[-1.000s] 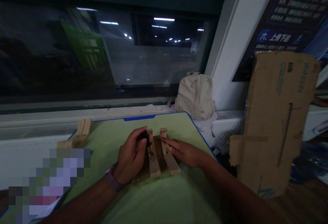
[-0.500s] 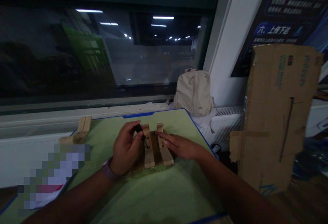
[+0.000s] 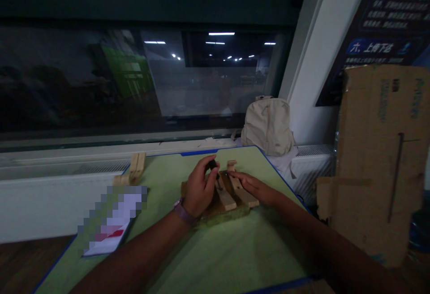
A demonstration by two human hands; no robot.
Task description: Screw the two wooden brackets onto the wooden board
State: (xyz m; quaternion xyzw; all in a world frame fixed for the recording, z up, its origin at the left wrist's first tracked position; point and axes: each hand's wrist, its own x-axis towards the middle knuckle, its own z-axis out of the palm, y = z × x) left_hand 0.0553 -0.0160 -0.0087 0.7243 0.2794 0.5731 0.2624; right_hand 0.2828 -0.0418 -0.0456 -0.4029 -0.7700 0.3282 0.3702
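My left hand (image 3: 200,183) is closed around the black handle of a screwdriver (image 3: 213,165). The shaft slants down to a dark hole or screw head in a light wooden piece (image 3: 227,200). Beside it lies a second wooden piece (image 3: 247,197) with a raised, notched far end. Across that one rests my right hand (image 3: 258,186), fingers stretched out and touching the wood. Both pieces lie on a brown, glossy slab (image 3: 215,211), partly covered by my left hand. What exactly the screwdriver's tip meets is too small to tell.
The green table (image 3: 161,267) has a blue edge. At its far left are other wooden pieces (image 3: 136,168), with a blurred-out printed sheet (image 3: 112,235) nearer me. A beige backpack (image 3: 268,126) leans by the window; a large cardboard sheet (image 3: 379,164) stands at right.
The view has swung left, so everything appears further right. The wooden pieces and slab look slightly turned. Both hands keep their places, the left still holding the screwdriver.
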